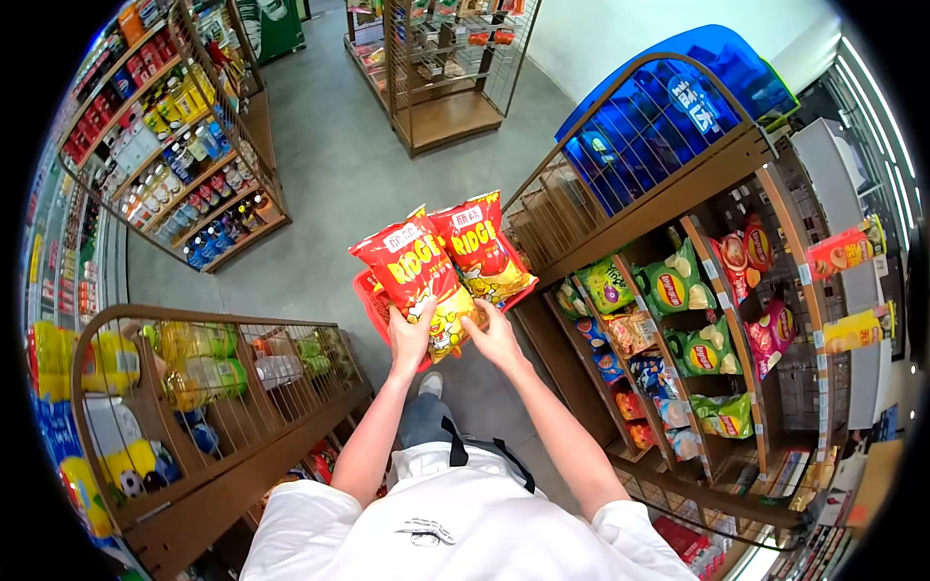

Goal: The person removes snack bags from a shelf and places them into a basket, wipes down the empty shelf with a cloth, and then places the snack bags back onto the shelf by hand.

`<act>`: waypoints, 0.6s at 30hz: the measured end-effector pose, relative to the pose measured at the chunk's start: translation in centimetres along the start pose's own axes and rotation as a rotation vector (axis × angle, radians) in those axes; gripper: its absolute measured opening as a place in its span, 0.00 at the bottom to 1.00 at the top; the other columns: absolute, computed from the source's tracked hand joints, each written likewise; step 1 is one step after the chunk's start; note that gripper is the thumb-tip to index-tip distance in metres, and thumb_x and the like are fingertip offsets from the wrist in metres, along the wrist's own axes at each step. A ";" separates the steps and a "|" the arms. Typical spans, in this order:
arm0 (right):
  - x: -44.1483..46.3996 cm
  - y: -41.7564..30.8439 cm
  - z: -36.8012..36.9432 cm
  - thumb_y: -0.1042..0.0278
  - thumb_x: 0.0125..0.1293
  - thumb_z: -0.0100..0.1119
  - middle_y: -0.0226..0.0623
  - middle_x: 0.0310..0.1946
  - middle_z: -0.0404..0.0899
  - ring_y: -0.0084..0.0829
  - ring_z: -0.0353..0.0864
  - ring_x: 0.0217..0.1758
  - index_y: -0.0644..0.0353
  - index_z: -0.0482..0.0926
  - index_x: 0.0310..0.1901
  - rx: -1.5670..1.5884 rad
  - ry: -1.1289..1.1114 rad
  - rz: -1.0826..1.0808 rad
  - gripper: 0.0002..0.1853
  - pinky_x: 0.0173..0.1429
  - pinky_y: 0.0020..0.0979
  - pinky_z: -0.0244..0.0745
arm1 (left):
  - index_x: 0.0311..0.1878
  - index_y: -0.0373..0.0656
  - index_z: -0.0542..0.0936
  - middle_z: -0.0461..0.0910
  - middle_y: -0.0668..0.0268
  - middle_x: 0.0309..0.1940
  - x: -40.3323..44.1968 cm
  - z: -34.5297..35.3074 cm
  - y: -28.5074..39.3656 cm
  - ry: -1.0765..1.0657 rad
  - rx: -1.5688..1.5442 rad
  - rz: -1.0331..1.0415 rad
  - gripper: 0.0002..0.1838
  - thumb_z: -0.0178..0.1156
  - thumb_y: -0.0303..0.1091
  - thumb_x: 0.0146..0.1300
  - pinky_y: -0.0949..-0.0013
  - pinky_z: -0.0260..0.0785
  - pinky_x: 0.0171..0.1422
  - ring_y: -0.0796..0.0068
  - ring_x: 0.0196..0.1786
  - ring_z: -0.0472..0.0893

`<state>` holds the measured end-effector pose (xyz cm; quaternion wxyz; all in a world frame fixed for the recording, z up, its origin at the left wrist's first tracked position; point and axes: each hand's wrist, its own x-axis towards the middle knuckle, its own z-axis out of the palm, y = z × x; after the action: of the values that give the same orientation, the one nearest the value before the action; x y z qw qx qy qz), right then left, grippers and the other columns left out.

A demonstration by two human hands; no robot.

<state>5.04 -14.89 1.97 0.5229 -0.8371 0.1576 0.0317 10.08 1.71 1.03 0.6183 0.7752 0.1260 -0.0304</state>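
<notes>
In front of my body I carry a red basket (368, 290) in both hands. Bags of red and yellow ridged potato chips stand in it, a front bag (415, 266) leaning left and another bag (477, 247) beside it on the right. My left hand (411, 339) grips the near left side, its thumb lying over the lower edge of the front bag. My right hand (494, 339) is closed at the near right side, with its fingertips against the lower part of the bags. The fingers under the basket are hidden.
Shelves with green chip bags (705, 351) rise close on my right. To the left stands a wire-sided rack with bottles (208, 378). A drinks shelf (179, 145) is farther left, and a wire display stand (441, 121) sits on the grey floor (310, 203) ahead.
</notes>
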 end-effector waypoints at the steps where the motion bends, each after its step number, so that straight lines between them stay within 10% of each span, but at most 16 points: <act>1: 0.4 0.3 0.6 0.55 0.62 0.64 0.57 0.59 0.72 0.50 0.70 0.66 0.69 0.70 0.62 -0.063 0.041 -0.019 0.32 0.70 0.41 0.63 | 0.52 0.28 0.73 0.81 0.47 0.48 0.4 0.2 -0.5 -0.011 0.007 0.001 0.34 0.69 0.52 0.57 0.59 0.72 0.55 0.58 0.50 0.82; 11: -3.0 2.2 1.9 0.60 0.64 0.62 0.56 0.59 0.73 0.50 0.73 0.63 0.64 0.69 0.63 0.003 0.224 -0.138 0.28 0.67 0.39 0.68 | 0.54 0.32 0.75 0.81 0.58 0.47 3.8 2.6 -7.3 -0.238 -0.293 0.074 0.18 0.64 0.31 0.65 0.67 0.75 0.50 0.72 0.45 0.81; 14: -5.4 3.2 0.8 0.57 0.67 0.59 0.54 0.55 0.77 0.48 0.77 0.60 0.61 0.69 0.63 0.083 0.197 -0.002 0.27 0.64 0.40 0.71 | 0.55 0.35 0.71 0.78 0.60 0.46 3.0 1.6 -8.7 -0.280 -0.290 0.015 0.24 0.64 0.43 0.65 0.70 0.75 0.36 0.74 0.43 0.80; 18: -9.7 3.7 -2.1 0.58 0.68 0.58 0.48 0.47 0.83 0.39 0.83 0.49 0.63 0.69 0.63 0.290 0.121 0.132 0.26 0.55 0.37 0.77 | 0.50 0.27 0.66 0.70 0.51 0.46 -2.1 1.6 -6.2 0.012 0.109 0.057 0.34 0.61 0.55 0.65 0.59 0.71 0.51 0.63 0.46 0.73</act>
<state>-5.50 -16.00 1.78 0.6244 -0.7412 0.2462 -0.0075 6.78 1.11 -4.79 0.5751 0.8111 0.1057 -0.0149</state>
